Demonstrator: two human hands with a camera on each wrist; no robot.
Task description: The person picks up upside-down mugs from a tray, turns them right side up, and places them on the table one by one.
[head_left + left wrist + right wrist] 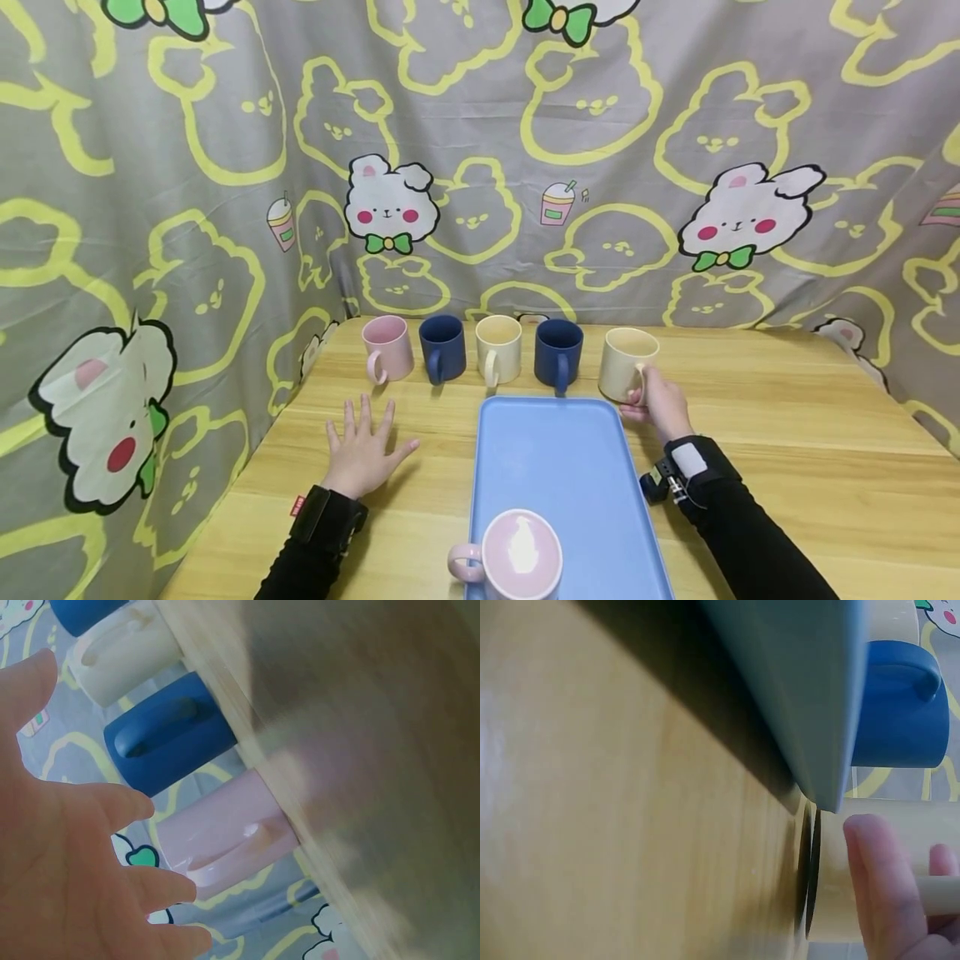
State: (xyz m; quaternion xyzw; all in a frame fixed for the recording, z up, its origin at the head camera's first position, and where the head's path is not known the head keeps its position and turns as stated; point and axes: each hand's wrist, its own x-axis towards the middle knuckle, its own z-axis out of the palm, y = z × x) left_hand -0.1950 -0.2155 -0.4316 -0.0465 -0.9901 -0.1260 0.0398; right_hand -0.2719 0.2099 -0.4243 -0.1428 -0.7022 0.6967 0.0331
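My right hand (663, 400) grips the handle of a cream mug (621, 371) at the right end of a row of mugs. In the right wrist view, fingers (892, 892) lie along that mug's side by its handle, and its base is close to the tabletop. My left hand (362, 457), fingers spread and palm down, is over the table in front of a pink mug (393, 354) and holds nothing. Between the two hands lies a blue tray (555, 454), with another pink mug (491, 575) on its near end, handle pointing left.
Between the row's pink mug and the held one stand a navy mug (442, 346), a second cream mug (498, 346) and a second navy mug (558, 346), handles facing me. A patterned grey curtain (480, 125) hangs behind and left of the wooden table (810, 417).
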